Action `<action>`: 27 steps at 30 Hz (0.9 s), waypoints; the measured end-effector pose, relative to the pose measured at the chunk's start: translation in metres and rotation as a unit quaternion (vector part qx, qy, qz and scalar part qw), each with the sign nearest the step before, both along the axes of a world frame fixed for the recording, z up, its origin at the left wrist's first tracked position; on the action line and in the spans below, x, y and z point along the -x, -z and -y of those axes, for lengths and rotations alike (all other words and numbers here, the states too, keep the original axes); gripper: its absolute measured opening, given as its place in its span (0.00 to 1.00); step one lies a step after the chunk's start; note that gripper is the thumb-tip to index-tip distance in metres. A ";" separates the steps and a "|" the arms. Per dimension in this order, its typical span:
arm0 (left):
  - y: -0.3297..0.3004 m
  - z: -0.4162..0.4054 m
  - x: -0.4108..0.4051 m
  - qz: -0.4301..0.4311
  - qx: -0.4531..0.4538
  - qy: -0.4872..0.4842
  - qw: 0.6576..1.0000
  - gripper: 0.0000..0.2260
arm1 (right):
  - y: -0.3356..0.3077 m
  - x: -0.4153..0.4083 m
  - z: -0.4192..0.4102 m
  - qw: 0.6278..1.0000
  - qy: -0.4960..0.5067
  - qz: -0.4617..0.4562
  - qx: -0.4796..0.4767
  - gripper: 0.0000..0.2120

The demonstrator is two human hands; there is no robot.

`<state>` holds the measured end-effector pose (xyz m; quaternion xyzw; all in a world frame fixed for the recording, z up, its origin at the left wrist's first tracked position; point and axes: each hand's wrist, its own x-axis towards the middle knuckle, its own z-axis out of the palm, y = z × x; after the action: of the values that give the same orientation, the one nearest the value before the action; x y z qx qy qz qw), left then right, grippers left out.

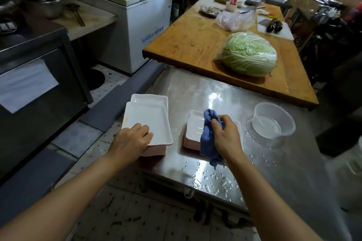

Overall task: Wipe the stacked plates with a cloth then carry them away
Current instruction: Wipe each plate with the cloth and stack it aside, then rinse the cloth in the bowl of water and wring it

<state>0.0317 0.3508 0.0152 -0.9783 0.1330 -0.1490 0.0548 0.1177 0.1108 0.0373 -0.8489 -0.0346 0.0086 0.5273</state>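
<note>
Both forearms reach forward from the near edge toward two stacks of white rectangular plates on the wet steel table (195, 88). Left hand (130, 139) lies palm-down on the near edge of the top plate of the left stack (148, 121), fingers pressed together and curled over its rim, near the table's left edge. Right hand (227, 135) pinches a bunched blue cloth (208, 139) between thumb and fingers over the right stack (194, 131); the cloth drapes across that stack's near right part and hangs toward the table. Judged step: wiping the top plate of the right stack. Recommended practice: spread the cloth flatter, sweep the plate's recess from far to near, and work into the corners. Water droplets (207, 178) lie near the stack; keep the cloth's hanging tail off them. A clear plastic tub (274, 121) stands well apart to the right.
</note>
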 end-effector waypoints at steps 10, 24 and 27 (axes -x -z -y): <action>0.030 -0.012 -0.020 -0.049 0.022 -0.014 0.998 0.23 | -0.002 -0.003 0.023 0.993 0.088 -0.051 -0.052 0.07; 0.002 0.050 -0.048 -0.122 0.158 -0.149 0.969 0.25 | -0.031 -0.010 0.069 0.970 0.138 -0.112 -0.165 0.10; -0.017 0.107 -0.062 -0.158 0.309 -0.115 0.931 0.23 | -0.041 -0.016 0.091 0.974 0.130 -0.076 -0.170 0.08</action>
<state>0.0937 0.2433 0.0320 -0.9663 -0.0258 -0.0191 -0.2555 0.1335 0.0194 0.0784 -0.7413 0.1150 -0.0019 0.6612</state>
